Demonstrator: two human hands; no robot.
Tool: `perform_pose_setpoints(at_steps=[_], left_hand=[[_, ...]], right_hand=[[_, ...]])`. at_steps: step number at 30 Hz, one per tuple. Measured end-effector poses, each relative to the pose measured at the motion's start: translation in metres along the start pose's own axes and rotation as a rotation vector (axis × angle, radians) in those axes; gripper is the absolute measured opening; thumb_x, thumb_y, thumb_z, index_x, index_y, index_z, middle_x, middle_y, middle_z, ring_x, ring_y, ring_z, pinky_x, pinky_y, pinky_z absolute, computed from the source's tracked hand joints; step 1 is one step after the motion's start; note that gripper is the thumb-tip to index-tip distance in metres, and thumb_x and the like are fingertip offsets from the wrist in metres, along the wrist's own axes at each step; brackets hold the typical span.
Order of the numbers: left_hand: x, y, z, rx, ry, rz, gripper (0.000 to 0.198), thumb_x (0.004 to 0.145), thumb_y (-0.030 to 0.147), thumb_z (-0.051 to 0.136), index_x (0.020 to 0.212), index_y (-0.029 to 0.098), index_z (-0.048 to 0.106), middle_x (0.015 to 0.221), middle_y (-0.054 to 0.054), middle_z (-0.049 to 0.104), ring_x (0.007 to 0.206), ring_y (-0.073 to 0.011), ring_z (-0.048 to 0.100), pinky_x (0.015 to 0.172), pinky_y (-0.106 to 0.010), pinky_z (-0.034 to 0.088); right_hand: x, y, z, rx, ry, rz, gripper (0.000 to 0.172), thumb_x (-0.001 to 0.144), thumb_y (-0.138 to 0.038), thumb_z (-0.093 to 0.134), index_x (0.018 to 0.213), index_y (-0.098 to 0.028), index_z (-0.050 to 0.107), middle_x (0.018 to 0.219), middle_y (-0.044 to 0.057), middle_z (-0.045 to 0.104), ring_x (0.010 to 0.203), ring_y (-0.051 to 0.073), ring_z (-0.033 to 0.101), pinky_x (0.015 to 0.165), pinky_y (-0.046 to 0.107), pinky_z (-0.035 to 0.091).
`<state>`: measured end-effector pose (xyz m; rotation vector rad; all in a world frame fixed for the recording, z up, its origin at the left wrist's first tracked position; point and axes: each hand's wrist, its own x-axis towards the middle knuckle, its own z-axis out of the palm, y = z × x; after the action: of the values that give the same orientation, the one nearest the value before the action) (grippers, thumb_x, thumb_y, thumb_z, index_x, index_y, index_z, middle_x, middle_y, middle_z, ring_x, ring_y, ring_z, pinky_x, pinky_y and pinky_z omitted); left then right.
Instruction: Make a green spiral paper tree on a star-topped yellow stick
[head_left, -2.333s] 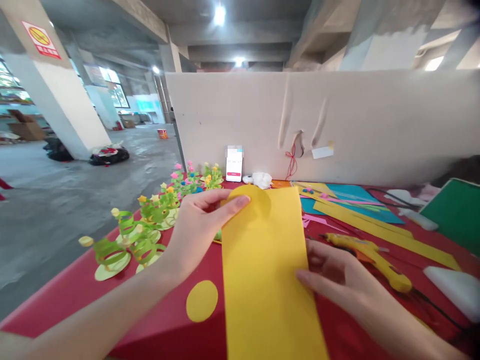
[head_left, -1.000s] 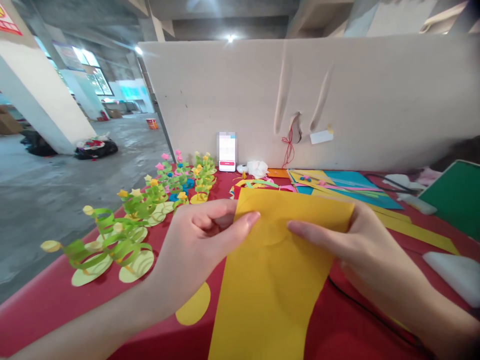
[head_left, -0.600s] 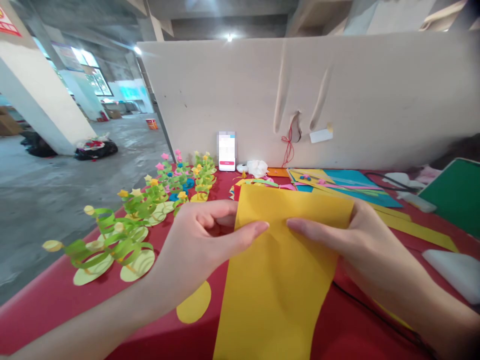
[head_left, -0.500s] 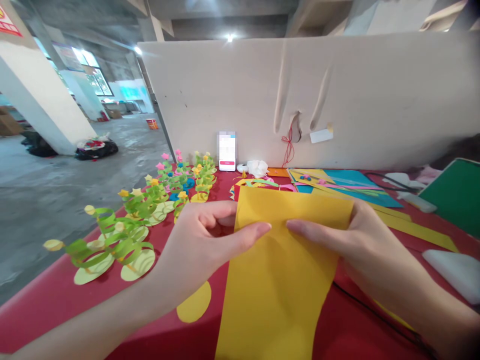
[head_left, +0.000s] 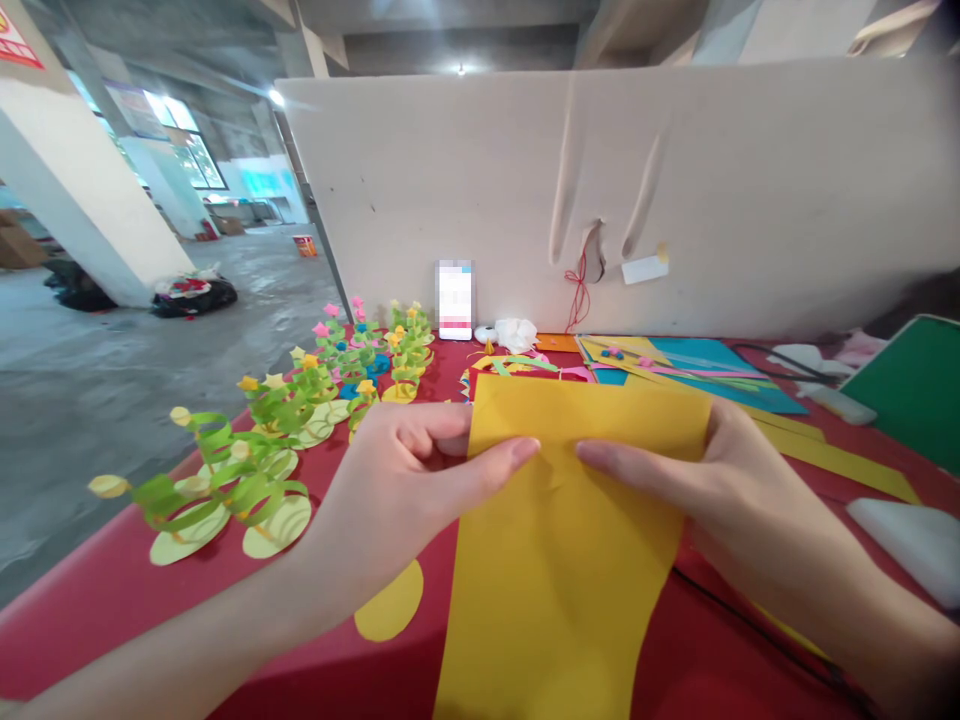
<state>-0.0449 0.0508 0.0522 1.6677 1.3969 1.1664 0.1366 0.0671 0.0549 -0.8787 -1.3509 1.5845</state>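
A long sheet of yellow paper [head_left: 555, 590] hangs upright in front of me, running down past the bottom of the view. My left hand [head_left: 420, 480] grips its upper left edge, thumb flat on the near face and fingers behind. On the upper right edge my right hand [head_left: 697, 470] does the same, its thumb pointing at the other across a small gap. The fingertips behind the sheet are hidden. Below my left wrist, a yellow paper disc [head_left: 389, 602] lies on the red tabletop [head_left: 300, 640].
Several green spiral paper plants [head_left: 262, 505] on round bases stand along the left side. A phone [head_left: 454, 300] leans against the pale board behind. To the right lie blue card [head_left: 712, 365], yellow strips [head_left: 840, 460], a green board [head_left: 911, 400] and a black cable [head_left: 750, 615].
Both hands keep the same hold on the yellow paper. The thumbs have spread apart very slightly, and the view has shifted a little.
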Motion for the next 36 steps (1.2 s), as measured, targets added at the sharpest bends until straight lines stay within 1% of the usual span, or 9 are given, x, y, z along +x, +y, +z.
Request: perform_pose_setpoints(at_steps=[5,9,11,14,18,23,27,31,36], left_hand=[[0.001,0.002,0.000,-0.067,-0.024,-0.033,0.019,0.070,0.034,0.065,0.061,0.018,0.067,0.060,-0.001,0.067,0.052,-0.0163,0.061,0.040,-0.019,0.046],[0.004,0.002,0.000,-0.251,-0.127,-0.054,0.008,0.072,0.028,0.065,0.071,0.022,0.071,0.063,0.001,0.069,0.063,-0.0179,0.066,0.051,-0.019,0.052],[0.004,0.001,0.000,-0.341,-0.179,-0.066,0.008,0.074,0.026,0.064,0.078,0.025,0.072,0.067,0.001,0.070,0.066,-0.0175,0.067,0.055,-0.020,0.053],[0.005,-0.004,-0.002,-0.409,-0.192,-0.060,0.009,0.075,0.026,0.065,0.080,0.025,0.072,0.076,0.001,0.072,0.067,-0.0169,0.067,0.056,-0.020,0.053],[0.006,-0.006,-0.003,-0.520,-0.214,-0.095,0.007,0.073,0.024,0.066,0.077,0.023,0.072,0.073,-0.001,0.071,0.063,-0.0172,0.066,0.058,-0.023,0.054],[0.008,-0.002,-0.002,-0.825,-0.358,-0.136,0.011,0.075,0.018,0.064,0.080,0.022,0.072,0.071,0.000,0.071,0.062,-0.0122,0.066,0.060,-0.017,0.053],[0.006,0.000,0.000,-0.849,-0.409,-0.149,0.010,0.076,0.016,0.063,0.078,0.019,0.072,0.073,-0.001,0.071,0.064,-0.0109,0.065,0.062,-0.016,0.052],[0.006,0.003,0.003,-0.828,-0.374,-0.142,0.014,0.077,0.016,0.063,0.086,0.022,0.071,0.074,-0.001,0.071,0.066,-0.0110,0.065,0.064,-0.017,0.051],[0.010,0.008,0.009,-0.851,-0.359,-0.115,0.014,0.077,0.018,0.063,0.088,0.022,0.070,0.078,-0.001,0.071,0.070,-0.0124,0.065,0.068,-0.019,0.050]], right_hand=[[0.001,0.002,-0.006,-0.010,-0.073,-0.012,0.032,0.076,-0.011,0.061,0.104,-0.027,0.063,0.099,0.001,0.067,0.085,0.021,0.065,0.067,0.024,0.056],[-0.001,0.005,-0.008,0.029,-0.091,-0.011,0.037,0.078,-0.009,0.058,0.109,-0.028,0.061,0.101,0.000,0.067,0.085,0.020,0.065,0.069,0.026,0.056],[-0.001,0.005,-0.009,0.059,-0.114,0.003,0.037,0.078,-0.010,0.058,0.110,-0.028,0.060,0.098,0.001,0.068,0.083,0.020,0.066,0.067,0.025,0.056],[0.001,0.003,-0.012,0.106,-0.161,0.024,0.033,0.076,-0.011,0.061,0.106,-0.026,0.063,0.090,0.002,0.070,0.077,0.019,0.067,0.063,0.023,0.056],[0.006,-0.004,-0.018,0.134,-0.292,0.011,0.023,0.079,-0.014,0.059,0.099,-0.023,0.067,0.084,0.001,0.070,0.076,0.015,0.067,0.065,0.018,0.053],[0.012,-0.003,-0.021,0.220,-0.449,0.015,0.023,0.078,-0.016,0.058,0.099,-0.024,0.067,0.086,-0.001,0.070,0.081,0.014,0.065,0.073,0.020,0.051],[0.016,-0.001,-0.020,0.286,-0.449,0.031,0.022,0.078,-0.019,0.058,0.098,-0.022,0.067,0.082,0.000,0.069,0.078,0.014,0.065,0.071,0.021,0.050],[0.017,-0.003,-0.016,0.371,-0.391,0.040,0.023,0.077,-0.027,0.059,0.099,-0.024,0.065,0.080,0.000,0.068,0.072,0.014,0.064,0.069,0.022,0.050],[0.014,-0.004,-0.004,0.496,-0.450,0.057,0.026,0.086,-0.038,0.044,0.093,-0.026,0.065,0.080,0.000,0.068,0.076,0.015,0.065,0.070,0.025,0.050]])
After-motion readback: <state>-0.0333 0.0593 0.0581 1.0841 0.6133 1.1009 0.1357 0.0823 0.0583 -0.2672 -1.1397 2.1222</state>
